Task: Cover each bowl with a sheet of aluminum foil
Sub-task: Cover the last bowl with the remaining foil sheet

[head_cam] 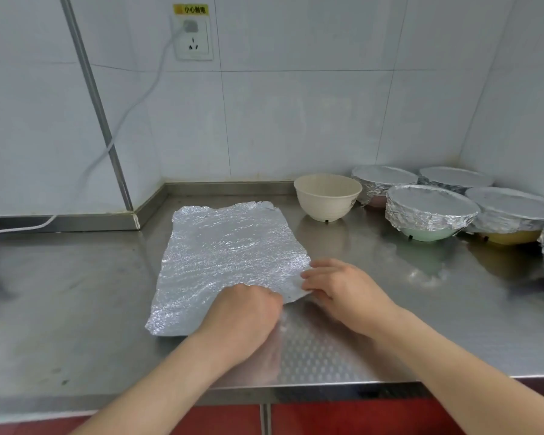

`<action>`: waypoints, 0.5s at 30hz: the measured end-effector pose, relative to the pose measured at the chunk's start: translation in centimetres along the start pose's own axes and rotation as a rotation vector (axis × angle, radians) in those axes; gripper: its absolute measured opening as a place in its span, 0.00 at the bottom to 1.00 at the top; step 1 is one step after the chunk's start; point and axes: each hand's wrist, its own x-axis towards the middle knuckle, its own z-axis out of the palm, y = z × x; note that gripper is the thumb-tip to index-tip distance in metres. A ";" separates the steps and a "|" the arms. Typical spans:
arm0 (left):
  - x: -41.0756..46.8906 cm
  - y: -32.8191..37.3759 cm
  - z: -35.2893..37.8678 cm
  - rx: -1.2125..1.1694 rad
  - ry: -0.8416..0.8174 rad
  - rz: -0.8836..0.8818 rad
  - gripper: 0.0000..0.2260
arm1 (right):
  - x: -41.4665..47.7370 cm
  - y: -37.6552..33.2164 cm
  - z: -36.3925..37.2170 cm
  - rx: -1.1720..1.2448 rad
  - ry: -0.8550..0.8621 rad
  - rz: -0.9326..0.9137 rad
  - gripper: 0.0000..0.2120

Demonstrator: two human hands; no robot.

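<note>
White tiled wall, socket (pixel 193 42) up at 11 o'clock. On the steel counter (pixel 76 293) the foil sheet (pixel 226 255) lies flat dead centre, and the left hand (pixel 245 312) and right hand (pixel 343 290) both pinch its 5 o'clock corner. Bare cream bowl (pixel 327 196) sits at 1 o'clock, foil-covered bowls (pixel 431 211) at 2.

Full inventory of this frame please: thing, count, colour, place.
crinkled silver aluminum foil sheet: 1, silver, flat on counter centre
uncovered round cream bowl: 1, cream, behind sheet, right
foil-covered bowls: 5, silver tops, right rear cluster, one cut by edge
stainless steel counter: 1, grey, foreground
white wall socket: 1, white, tiled wall, white cable plugged in
left hand: 1, grips sheet's near edge
right hand: 1, pinches sheet's near right corner
</note>
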 end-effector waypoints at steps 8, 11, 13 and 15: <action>-2.7 -3.1 -1.9 -0.532 -0.089 0.034 0.16 | -5.5 3.4 -3.3 0.121 0.048 0.232 0.20; -2.7 -5.4 -0.2 -0.456 -0.219 -0.005 0.31 | -7.4 5.1 -4.7 0.157 0.127 0.502 0.21; -3.1 -5.6 0.9 -0.526 -0.322 -0.033 0.44 | -7.9 5.8 -5.3 0.334 0.156 0.693 0.22; -3.4 -5.2 1.8 -0.498 -0.349 -0.049 0.47 | -8.4 5.9 -5.9 0.484 0.221 0.830 0.22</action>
